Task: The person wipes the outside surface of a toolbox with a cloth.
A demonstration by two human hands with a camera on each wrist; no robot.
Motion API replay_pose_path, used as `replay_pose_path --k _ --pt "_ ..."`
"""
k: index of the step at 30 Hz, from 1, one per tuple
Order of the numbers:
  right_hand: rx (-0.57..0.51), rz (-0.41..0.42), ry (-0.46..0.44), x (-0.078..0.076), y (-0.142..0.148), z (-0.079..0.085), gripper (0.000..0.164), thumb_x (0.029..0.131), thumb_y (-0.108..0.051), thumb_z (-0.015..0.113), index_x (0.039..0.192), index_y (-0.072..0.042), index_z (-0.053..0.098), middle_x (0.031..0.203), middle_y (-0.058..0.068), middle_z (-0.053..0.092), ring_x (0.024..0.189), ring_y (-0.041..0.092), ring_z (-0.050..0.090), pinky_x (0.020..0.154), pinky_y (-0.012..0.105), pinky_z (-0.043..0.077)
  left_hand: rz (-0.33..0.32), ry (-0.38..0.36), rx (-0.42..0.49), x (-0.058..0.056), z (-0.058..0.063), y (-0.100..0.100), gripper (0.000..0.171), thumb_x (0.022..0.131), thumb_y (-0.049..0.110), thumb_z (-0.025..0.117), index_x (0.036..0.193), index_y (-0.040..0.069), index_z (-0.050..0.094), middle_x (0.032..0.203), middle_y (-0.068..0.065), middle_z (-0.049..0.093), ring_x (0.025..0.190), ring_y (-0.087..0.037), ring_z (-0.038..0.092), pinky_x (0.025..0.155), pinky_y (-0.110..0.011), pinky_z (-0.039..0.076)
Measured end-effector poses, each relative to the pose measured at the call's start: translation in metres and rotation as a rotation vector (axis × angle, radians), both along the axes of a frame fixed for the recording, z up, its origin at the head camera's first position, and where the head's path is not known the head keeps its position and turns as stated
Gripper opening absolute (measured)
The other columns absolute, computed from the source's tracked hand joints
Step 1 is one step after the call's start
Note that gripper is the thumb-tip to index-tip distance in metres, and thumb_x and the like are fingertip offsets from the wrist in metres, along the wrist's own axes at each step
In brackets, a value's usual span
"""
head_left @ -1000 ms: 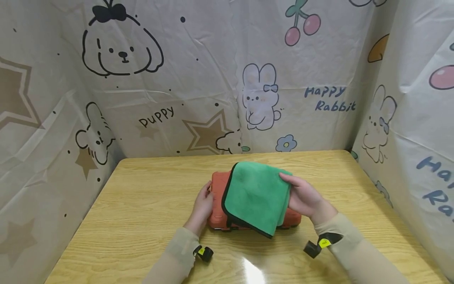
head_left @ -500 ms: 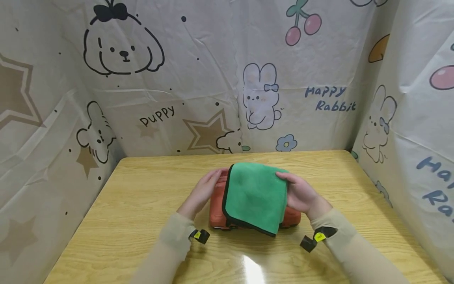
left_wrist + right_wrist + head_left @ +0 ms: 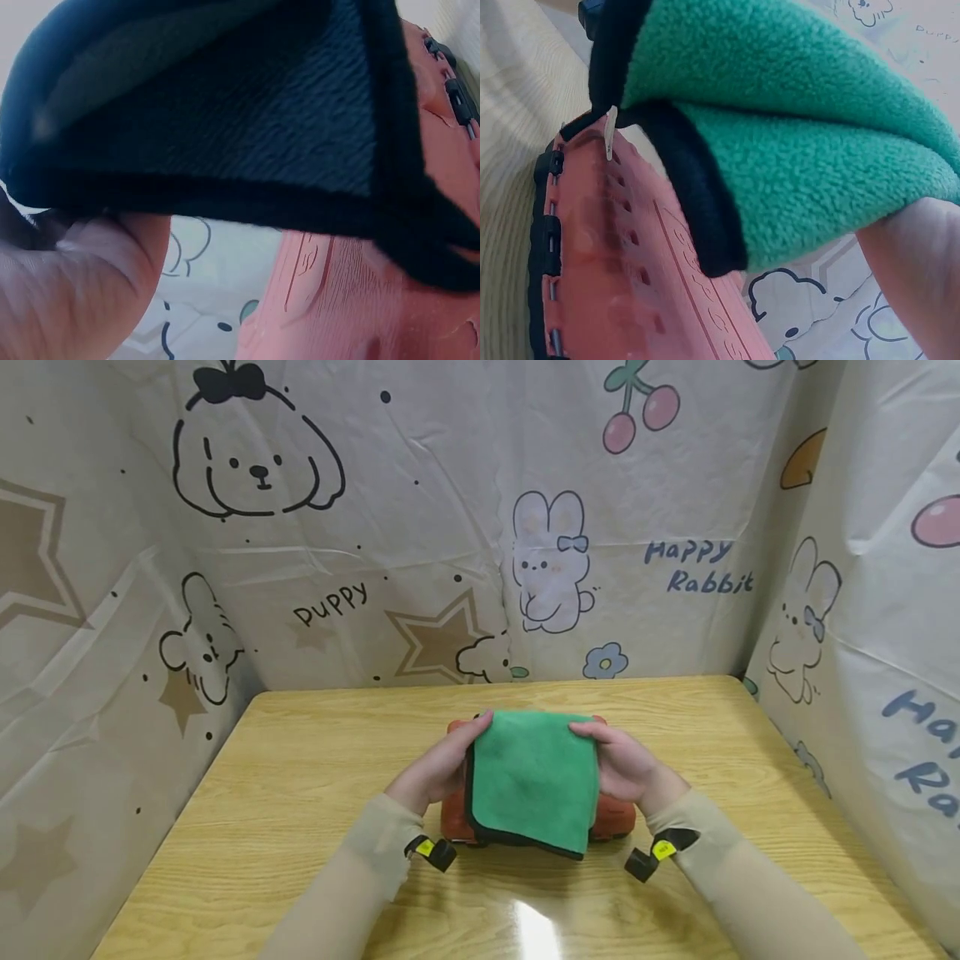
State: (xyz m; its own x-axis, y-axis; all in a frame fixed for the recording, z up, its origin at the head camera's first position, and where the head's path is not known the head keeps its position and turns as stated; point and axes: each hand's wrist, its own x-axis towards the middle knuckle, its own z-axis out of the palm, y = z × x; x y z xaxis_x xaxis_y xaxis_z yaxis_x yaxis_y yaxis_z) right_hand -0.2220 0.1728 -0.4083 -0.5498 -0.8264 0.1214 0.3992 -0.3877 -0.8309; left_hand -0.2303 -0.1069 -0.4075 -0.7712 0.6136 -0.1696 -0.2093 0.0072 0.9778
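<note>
A folded green cloth (image 3: 534, 785) with black edging hangs tilted in front of an orange-red plastic case (image 3: 617, 820), hiding most of it in the head view. At the cloth's upper left corner, my left hand (image 3: 435, 770) pinches it, thumb on top. My right hand (image 3: 632, 768) holds the upper right edge, thumb over the front. The right wrist view shows the cloth's fuzzy layers (image 3: 795, 157) above the case, which has black latches (image 3: 553, 244) and raised lettering. From the left wrist, the cloth's shaded underside (image 3: 247, 127) fills the upper part, with my left thumb below.
The case lies on a light wood-grain table (image 3: 315, 777), toward its back middle. White printed sheets (image 3: 420, 527) stand as walls behind and at both sides. Each wrist carries a small black camera on a strap.
My left hand has left the case's left side, moved up and right, and taken the cloth's upper left corner. My right hand has shifted slightly left, and the cloth hangs straighter.
</note>
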Motion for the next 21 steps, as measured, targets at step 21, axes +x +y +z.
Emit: replay_pose_path --k 21 --pt "0.309 -0.334 -0.056 -0.013 -0.013 -0.003 0.032 0.114 -0.030 0.029 0.133 -0.014 0.048 0.118 -0.005 0.067 0.107 0.008 0.069 0.094 0.028 0.059 0.204 0.029 -0.010 -0.012 -0.008 0.006 0.030 0.109 0.032 0.052 0.125 0.007 0.056 0.103 -0.001 0.069 0.091 -0.013 0.070 0.083 -0.033 0.060"
